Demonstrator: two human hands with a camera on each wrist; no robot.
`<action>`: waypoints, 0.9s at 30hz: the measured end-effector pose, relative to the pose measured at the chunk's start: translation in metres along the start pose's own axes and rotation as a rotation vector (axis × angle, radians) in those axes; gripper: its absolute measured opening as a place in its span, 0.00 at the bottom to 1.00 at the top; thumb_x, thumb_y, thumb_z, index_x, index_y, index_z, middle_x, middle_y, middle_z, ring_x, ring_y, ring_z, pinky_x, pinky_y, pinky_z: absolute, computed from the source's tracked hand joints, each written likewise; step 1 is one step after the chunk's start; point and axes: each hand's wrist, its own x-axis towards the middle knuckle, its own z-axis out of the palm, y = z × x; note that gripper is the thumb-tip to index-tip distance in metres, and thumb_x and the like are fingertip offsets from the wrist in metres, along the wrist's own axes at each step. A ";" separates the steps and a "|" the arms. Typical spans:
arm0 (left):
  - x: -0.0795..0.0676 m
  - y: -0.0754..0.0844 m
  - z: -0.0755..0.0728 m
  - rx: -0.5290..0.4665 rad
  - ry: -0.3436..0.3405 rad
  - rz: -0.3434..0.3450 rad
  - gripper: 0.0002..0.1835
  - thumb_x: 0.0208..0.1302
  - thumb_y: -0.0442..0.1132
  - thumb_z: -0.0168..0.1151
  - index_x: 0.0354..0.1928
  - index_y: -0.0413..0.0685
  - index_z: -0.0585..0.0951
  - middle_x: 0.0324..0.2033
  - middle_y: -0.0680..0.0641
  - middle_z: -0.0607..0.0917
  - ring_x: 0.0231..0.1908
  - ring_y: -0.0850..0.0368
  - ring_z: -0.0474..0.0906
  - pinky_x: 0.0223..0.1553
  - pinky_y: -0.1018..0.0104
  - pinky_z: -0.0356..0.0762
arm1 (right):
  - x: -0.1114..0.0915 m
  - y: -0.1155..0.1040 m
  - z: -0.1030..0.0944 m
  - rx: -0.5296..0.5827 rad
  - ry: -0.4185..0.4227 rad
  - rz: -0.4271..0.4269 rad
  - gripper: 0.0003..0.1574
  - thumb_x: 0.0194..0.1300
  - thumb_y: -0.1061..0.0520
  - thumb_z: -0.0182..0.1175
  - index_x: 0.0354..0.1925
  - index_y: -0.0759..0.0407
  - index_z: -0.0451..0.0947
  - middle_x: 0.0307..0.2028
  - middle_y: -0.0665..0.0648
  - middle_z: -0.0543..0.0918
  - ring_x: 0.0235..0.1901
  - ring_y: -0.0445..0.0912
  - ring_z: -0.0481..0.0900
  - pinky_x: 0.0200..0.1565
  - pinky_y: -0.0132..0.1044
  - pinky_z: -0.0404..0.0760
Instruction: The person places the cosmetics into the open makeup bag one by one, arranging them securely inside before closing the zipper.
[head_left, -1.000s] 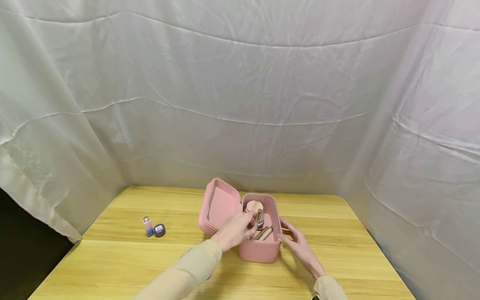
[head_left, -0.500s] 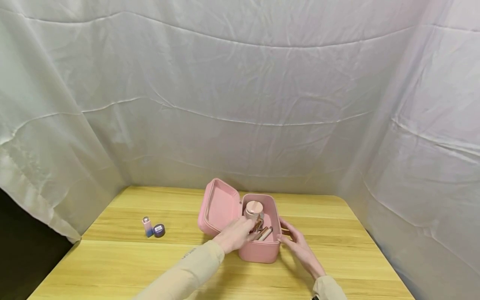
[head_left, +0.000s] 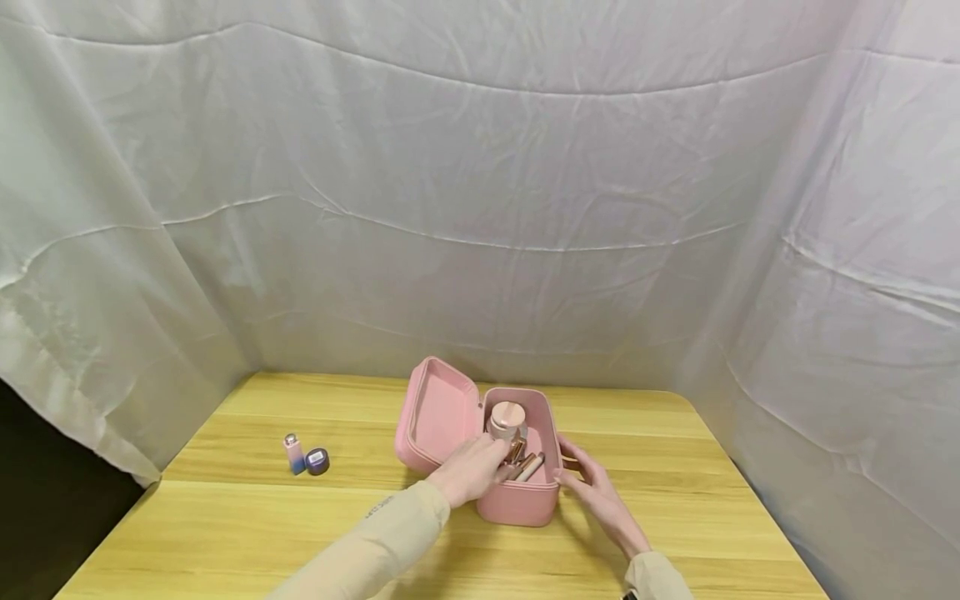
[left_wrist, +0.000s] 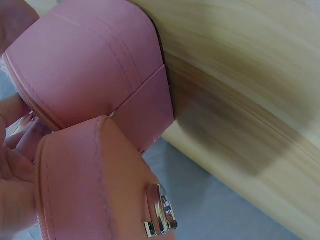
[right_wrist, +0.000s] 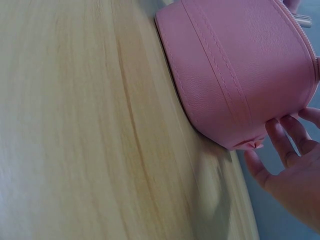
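Note:
A pink cosmetic case (head_left: pixel 517 504) stands on the table with its lid (head_left: pixel 442 412) folded back to the left. My left hand (head_left: pixel 468 471) reaches over the near left rim into the case. Its fingers lie beside a gold-capped tube (head_left: pixel 517 451); the fingertips are hidden, so a grip on it cannot be made out. Also inside are a round pale-pink container (head_left: pixel 507 416) and a slim white tube (head_left: pixel 532 467). My right hand (head_left: pixel 597 492) touches the case's right side with extended fingers (right_wrist: pixel 281 140), seen in the right wrist view.
A pink-and-blue lipstick-like tube (head_left: pixel 294 454) stands beside a small dark purple jar (head_left: pixel 317 461) on the table's left. Grey curtains (head_left: pixel 480 208) enclose the wooden table (head_left: pixel 652 442) at the back and sides. A metal clasp (left_wrist: pixel 162 212) juts from the lid.
My left hand, which held the gold-capped tube higher in the case, has moved lower with it toward the near end. The round container shows more fully. My right hand has stayed put.

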 end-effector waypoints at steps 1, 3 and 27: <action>0.000 0.000 0.000 0.002 0.007 0.005 0.13 0.64 0.40 0.68 0.24 0.49 0.76 0.20 0.55 0.73 0.22 0.63 0.65 0.23 0.71 0.64 | 0.000 0.000 0.000 0.001 0.001 0.001 0.40 0.72 0.63 0.54 0.76 0.70 0.53 0.70 0.78 0.63 0.59 0.45 0.75 0.54 0.28 0.80; -0.001 0.000 0.000 0.007 0.021 0.014 0.13 0.64 0.40 0.69 0.24 0.49 0.76 0.20 0.55 0.74 0.22 0.63 0.65 0.23 0.70 0.65 | 0.000 -0.001 0.000 0.002 0.004 0.001 0.40 0.72 0.63 0.54 0.76 0.71 0.53 0.70 0.78 0.63 0.59 0.45 0.75 0.54 0.28 0.80; 0.000 0.001 0.001 0.014 0.027 0.011 0.14 0.65 0.38 0.67 0.22 0.48 0.76 0.18 0.56 0.73 0.20 0.64 0.63 0.21 0.70 0.65 | -0.001 -0.003 0.001 0.001 0.011 0.019 0.40 0.71 0.63 0.55 0.75 0.71 0.54 0.70 0.78 0.62 0.59 0.46 0.75 0.53 0.28 0.80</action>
